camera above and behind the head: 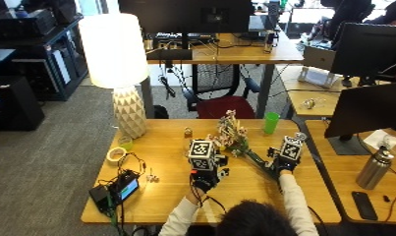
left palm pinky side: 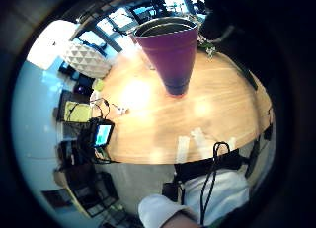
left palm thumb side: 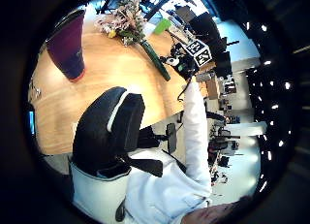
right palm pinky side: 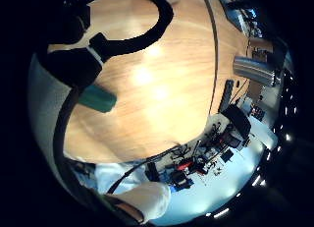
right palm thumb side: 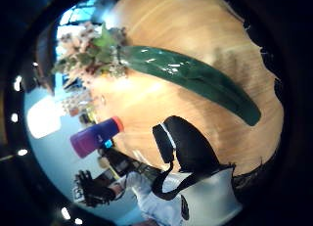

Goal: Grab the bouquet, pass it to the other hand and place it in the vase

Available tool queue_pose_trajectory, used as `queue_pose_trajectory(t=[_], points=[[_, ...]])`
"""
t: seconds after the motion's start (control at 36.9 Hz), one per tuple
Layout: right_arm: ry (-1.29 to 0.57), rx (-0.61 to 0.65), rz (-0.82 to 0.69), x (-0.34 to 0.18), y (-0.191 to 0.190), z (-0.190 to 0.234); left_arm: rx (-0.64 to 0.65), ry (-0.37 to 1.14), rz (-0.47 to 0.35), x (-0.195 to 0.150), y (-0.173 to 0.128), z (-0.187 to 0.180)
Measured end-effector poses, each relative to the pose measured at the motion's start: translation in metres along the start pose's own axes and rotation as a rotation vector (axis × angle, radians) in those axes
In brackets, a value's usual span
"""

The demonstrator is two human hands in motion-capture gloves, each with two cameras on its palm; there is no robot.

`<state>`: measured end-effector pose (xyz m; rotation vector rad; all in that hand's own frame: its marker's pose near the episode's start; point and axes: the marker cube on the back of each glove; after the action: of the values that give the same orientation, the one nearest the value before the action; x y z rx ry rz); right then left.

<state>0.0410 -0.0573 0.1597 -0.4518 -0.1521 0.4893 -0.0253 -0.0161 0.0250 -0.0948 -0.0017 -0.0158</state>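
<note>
Left hand (camera above and behind the head: 204, 181) hovers over the counter (camera above and behind the head: 158, 191) near its middle, nothing in it; fingers hidden in the outside view, so can't tell how far they're spread. Its palm looks at the vase and bare wood.

Right hand (camera above and behind the head: 280, 164) sits low at the stem end of the bouquet (camera above and behind the head: 240, 142), to the person's right. Looks like it's at or on the stems, but the glove blocks the contact, so grip can't be told. Thumb side palm view has the green wrapped stem (right palm thumb side: 195, 79) running right across it, close to the palm.

Bouquet lies flat on the counter, long axis diagonal: flower heads (camera above and behind the head: 229, 129) point away from the person and toward the left, stem end toward the right hand and the near right edge.

Vase (left palm pinky side: 170, 50) stands upright on the counter, mouth up, wide at the top and narrow at the base. Colour looks purple from the palm views only; the left hand covers it in the outside view. It's well apart from the bouquet.

Also on the counter: white lamp (camera above and behind the head: 119, 69) at the far left, green cup (camera above and behind the head: 270, 123) just past the flower heads, tape roll (camera above and behind the head: 116, 154) and a small screen device (camera above and behind the head: 122, 189) at the left.
</note>
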Motion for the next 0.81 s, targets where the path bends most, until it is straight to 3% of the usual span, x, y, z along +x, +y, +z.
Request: queue_pose_trajectory(t=[0.27,0.46,0.6,0.73,0.81], points=[[0.033,-0.118,0.021,-0.004,0.0,0.036,-0.024,0.008,-0.005,0.002,0.002,0.001],[0.191,-0.008,0.013,-0.013,-0.005,0.047,-0.025,0.014,0.008,0.005,0.003,0.0],[0.182,-0.027,0.021,-0.013,-0.002,0.045,-0.032,0.008,0.006,0.005,0.005,-0.001],[0.073,0.197,-0.044,-0.011,-0.022,0.038,-0.034,0.011,-0.003,0.003,0.005,-0.007],[0.05,0.267,0.015,-0.003,-0.027,0.04,-0.042,0.026,0.003,0.004,0.002,-0.007]])
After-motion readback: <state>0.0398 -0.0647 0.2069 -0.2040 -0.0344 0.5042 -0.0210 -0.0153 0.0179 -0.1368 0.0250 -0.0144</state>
